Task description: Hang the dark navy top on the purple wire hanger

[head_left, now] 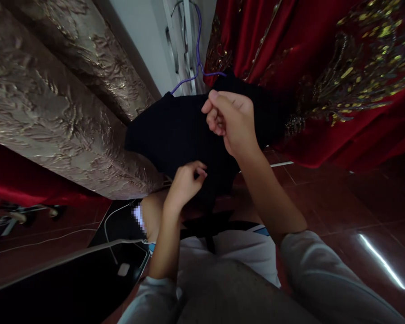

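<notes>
A dark, nearly black garment (175, 130) hangs on a thin purple hanger (198, 67) in front of me. My right hand (234, 117) is raised before its upper part, the fingers curled and the thumb pressed to the index finger. Whatever the pinch holds, if anything, is too small to make out. Lower down, my left hand (186, 183) is at the garment's lower part with its fingers bent in. Dark cloth lies right behind these fingertips; whether they grip a fold of it, I cannot tell.
A shiny beige textured curtain (70, 117) hangs at left. Red fabric with gold sequins (357, 76) is at right. The hanger hooks near a white metal rack (185, 40). At lower left, a white cable (70, 258) runs across a black surface (70, 288). Red tiles (324, 202) cover the floor.
</notes>
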Demonstrator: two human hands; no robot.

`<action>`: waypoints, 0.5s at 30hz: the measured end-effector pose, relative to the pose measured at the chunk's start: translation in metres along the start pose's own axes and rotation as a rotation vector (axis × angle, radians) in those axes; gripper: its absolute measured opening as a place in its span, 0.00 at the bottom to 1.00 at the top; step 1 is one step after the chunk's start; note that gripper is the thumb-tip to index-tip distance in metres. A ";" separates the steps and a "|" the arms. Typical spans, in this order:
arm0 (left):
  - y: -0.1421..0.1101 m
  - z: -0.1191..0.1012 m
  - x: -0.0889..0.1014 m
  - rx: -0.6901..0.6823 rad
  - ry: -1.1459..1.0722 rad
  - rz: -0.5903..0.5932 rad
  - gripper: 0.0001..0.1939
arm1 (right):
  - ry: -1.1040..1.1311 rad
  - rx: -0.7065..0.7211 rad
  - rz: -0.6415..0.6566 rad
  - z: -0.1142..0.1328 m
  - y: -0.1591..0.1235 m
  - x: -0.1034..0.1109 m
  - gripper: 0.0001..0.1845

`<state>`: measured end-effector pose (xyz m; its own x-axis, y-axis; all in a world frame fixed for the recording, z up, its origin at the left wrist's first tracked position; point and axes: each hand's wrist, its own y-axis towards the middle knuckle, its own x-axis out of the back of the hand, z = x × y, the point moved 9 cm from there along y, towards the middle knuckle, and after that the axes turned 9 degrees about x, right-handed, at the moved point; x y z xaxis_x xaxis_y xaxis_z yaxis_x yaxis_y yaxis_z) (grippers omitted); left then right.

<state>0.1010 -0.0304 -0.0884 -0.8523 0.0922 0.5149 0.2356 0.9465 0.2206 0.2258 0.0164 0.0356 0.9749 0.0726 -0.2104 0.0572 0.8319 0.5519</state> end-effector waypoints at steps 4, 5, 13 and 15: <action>0.017 -0.073 0.086 -0.286 -0.045 -0.444 0.15 | -0.088 -0.024 0.080 0.002 -0.012 -0.004 0.23; 0.022 -0.089 0.095 -0.351 -0.030 -0.490 0.14 | -0.116 -0.046 0.087 0.001 -0.013 -0.004 0.22; 0.048 -0.134 0.108 -0.465 0.150 -0.527 0.17 | -0.340 -0.080 0.044 -0.050 -0.025 0.020 0.20; 0.047 -0.116 0.143 -0.523 0.195 -0.716 0.18 | -0.368 -0.099 0.079 -0.072 -0.040 0.019 0.19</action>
<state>0.0437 -0.0086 0.0916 -0.7936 -0.5632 0.2304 -0.0973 0.4913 0.8655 0.2269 0.0239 -0.0487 0.9885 -0.0490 0.1429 -0.0243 0.8822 0.4702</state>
